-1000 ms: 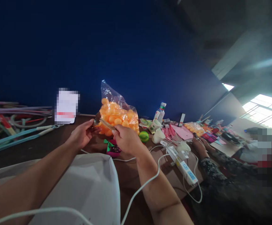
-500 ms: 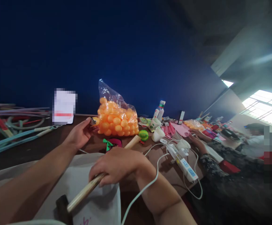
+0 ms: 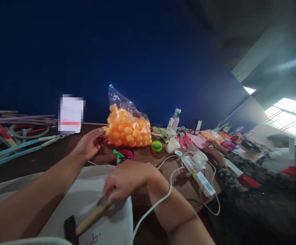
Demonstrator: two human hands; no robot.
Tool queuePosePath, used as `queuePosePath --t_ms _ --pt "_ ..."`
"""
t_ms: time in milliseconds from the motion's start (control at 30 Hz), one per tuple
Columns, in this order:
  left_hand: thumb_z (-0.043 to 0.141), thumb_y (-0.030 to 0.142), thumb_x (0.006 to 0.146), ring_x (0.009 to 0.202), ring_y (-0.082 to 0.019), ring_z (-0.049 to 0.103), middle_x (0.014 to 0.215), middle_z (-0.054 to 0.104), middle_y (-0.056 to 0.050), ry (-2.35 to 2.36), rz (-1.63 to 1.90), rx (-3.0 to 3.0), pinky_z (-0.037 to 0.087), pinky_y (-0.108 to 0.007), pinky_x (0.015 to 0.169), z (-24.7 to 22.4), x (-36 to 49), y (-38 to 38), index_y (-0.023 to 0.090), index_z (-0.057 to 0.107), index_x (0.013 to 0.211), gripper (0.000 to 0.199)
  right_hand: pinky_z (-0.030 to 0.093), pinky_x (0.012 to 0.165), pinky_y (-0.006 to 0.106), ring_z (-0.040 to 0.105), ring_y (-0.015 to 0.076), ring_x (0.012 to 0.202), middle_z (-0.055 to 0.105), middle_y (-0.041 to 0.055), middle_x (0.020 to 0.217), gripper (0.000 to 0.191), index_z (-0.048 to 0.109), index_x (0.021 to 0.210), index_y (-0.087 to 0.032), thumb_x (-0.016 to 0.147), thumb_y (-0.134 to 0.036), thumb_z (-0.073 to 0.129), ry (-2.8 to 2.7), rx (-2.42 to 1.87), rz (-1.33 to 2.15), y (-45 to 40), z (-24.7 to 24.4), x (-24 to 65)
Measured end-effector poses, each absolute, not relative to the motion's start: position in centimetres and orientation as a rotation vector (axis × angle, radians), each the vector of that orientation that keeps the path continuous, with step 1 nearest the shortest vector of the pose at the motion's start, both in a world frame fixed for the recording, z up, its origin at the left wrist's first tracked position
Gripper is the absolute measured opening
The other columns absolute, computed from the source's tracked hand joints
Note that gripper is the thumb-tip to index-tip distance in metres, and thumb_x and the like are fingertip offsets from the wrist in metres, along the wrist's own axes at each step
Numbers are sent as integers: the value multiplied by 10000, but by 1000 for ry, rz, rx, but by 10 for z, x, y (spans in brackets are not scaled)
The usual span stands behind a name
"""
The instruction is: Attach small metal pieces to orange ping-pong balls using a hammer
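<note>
My right hand [image 3: 126,180] is closed round the wooden handle of a hammer [image 3: 90,219]. The dark hammer head points down to the left, over a pale sack-like container [image 3: 86,182] with pink writing; the handle's other end is hidden by my hand and forearm. Farther left, my left hand [image 3: 90,144] pinches a small orange ball [image 3: 106,130] between thumb and fingers. Just beyond that ball stands a clear plastic bag [image 3: 129,127] filled with similar orange balls. A dark pink item with a green bow [image 3: 123,156] lies between my hands.
A blurred white card [image 3: 70,114] stands at the back left by pale blue straps [image 3: 22,149]. Rightward are a green striped round container [image 3: 156,146], a paper cup [image 3: 172,145], a bottle [image 3: 174,119] and a power strip [image 3: 205,185] with trailing cables. A co-worker's sleeve [image 3: 233,177] is farther right.
The hammer has swung in my right hand, so the handle's upper end no longer shows above my wrist. A dark metallic bit beside the orange ball at my left fingertips no longer shows.
</note>
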State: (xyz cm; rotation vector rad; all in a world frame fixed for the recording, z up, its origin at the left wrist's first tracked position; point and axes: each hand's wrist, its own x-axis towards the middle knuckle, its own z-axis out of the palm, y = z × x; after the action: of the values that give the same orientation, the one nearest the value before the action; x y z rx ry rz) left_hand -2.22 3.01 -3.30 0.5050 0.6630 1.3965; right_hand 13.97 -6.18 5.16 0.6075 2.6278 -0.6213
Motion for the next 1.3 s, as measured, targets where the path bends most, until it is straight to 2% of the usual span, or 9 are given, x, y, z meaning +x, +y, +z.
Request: queuePosePath --t_ms 167,267,500,933,1100,1300 --pt "640 87 744 612 -140 652 734 707 -58 708 1408 465 569 -259 586 -32 -21 30 75 672 861 122 329 618 256 625 148 843 729 -26 949 220 727 922 -267 870 -309 518 2762 1350 -246 -45 68 175" --pt "656 97 728 614 -147 662 730 708 -66 750 1393 480 571 -258 584 -33 -21 29 80 671 855 130 336 622 268 629 173 859 734 -9 945 220 735 910 -275 848 -282 525 2645 1553 -95 -34 65 181" --pt "676 140 718 589 -147 664 725 707 -64 794 1376 509 558 -243 548 -35 -21 29 109 688 846 132 354 574 268 644 205 749 724 59 792 179 737 796 -207 754 -210 563 2513 1451 -45 -21 40 168" --pt "695 152 723 571 -141 651 710 697 -65 817 1337 493 553 -229 530 -32 -21 26 126 678 844 125 465 635 331 680 294 819 727 128 841 197 741 850 -184 746 -201 575 2427 1541 12 -21 35 155" --pt "668 148 752 568 -139 648 708 690 -63 828 1329 505 547 -225 530 -29 -20 24 130 671 847 97 461 633 324 679 287 835 732 108 855 218 741 863 -197 717 -192 579 2434 1519 26 -22 34 156" --pt "668 133 748 582 -136 651 720 695 -60 836 1328 509 556 -231 558 -28 -21 22 142 689 834 89 360 554 284 673 249 812 729 55 832 202 731 833 -235 701 -209 580 2548 1500 15 -23 41 164"
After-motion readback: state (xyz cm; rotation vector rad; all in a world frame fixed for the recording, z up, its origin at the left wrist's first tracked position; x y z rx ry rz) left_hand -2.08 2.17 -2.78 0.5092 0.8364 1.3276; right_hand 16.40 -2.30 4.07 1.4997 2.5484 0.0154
